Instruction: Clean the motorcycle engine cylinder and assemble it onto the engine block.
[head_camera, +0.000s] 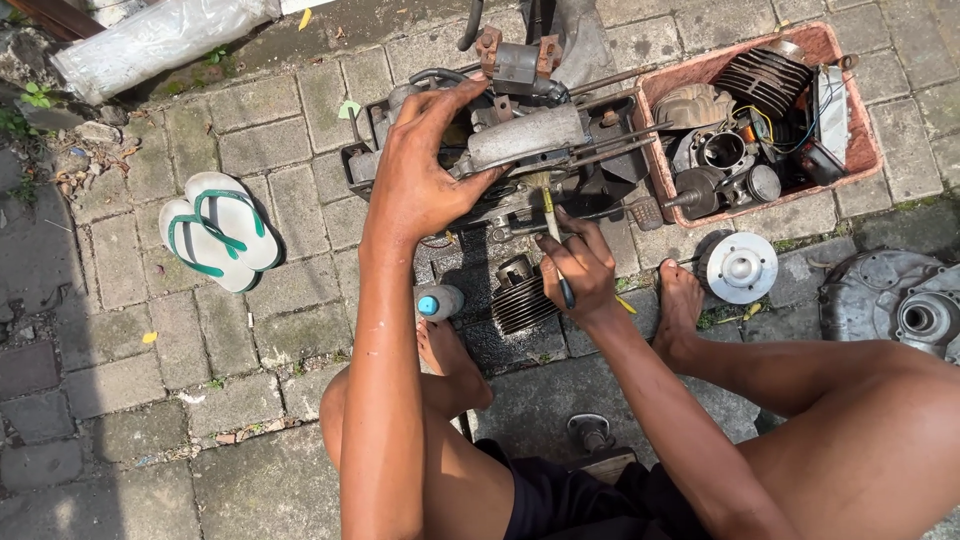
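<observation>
Left hand (425, 175) lying open, steadying grimy grey metal engine block (525, 140), right hand (580, 265) gripping yellow-handled brush (553, 230), bristles touching engine, grey paving-brick floor (250, 130)

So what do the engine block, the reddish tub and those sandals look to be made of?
The engine block looks like cast metal, probably aluminium: dull grey, grimy, with bolts. The reddish tub seems plastic, with thin faded walls, scuffed and dirty. The sandals look like rubber or foam: matte white soles, green straps.
</observation>
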